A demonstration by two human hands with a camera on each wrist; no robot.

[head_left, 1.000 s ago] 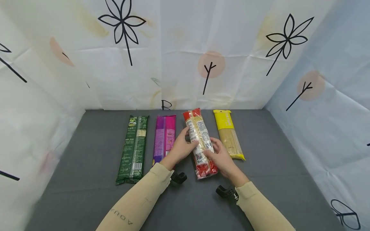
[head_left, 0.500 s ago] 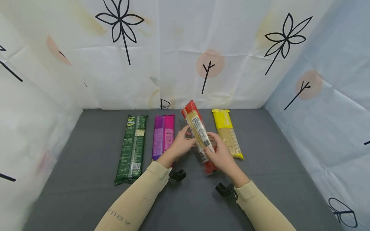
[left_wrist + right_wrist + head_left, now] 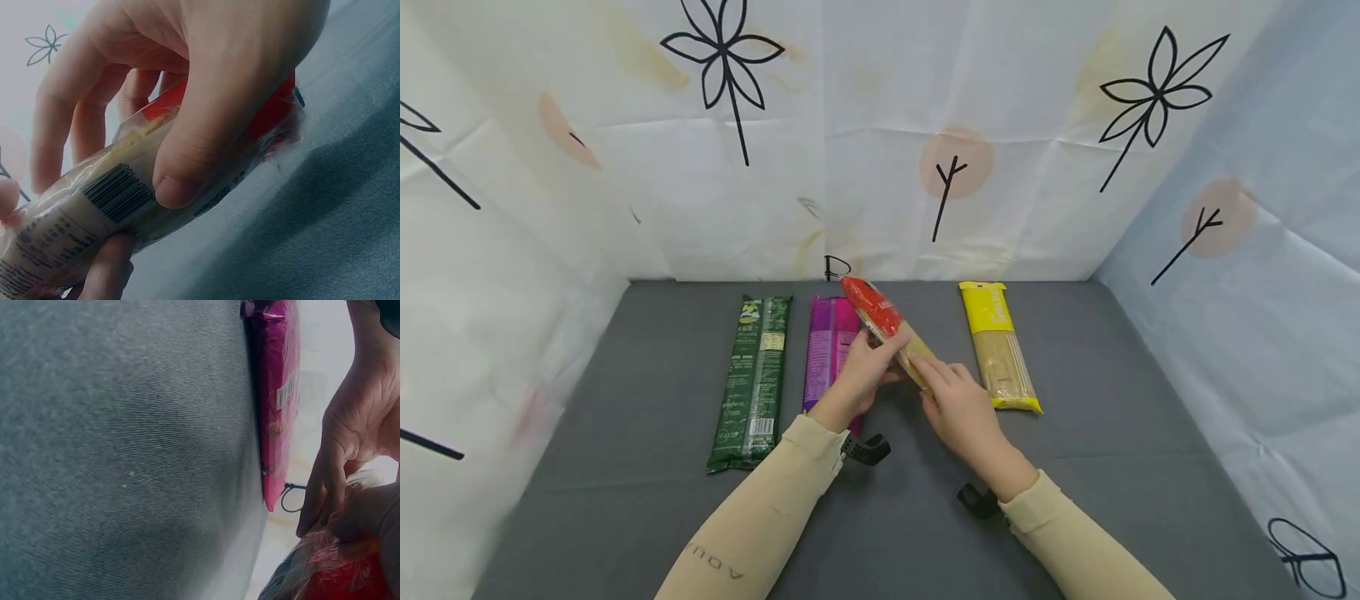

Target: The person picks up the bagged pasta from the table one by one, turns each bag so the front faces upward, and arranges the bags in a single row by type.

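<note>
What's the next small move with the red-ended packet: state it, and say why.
Probably straighten the red-ended packet and lower it between the purple packet and yellow packet: the left hand and right hand hold it at a slant, its red end overlapping the purple packet in the head view, while grey cloth shows between those two.

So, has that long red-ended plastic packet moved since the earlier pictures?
Yes. In the head view, the long red-ended packet has swung its top left, now hiding a corner of the stationary purple-and-pink plastic packet; before, it stood clear.
</note>
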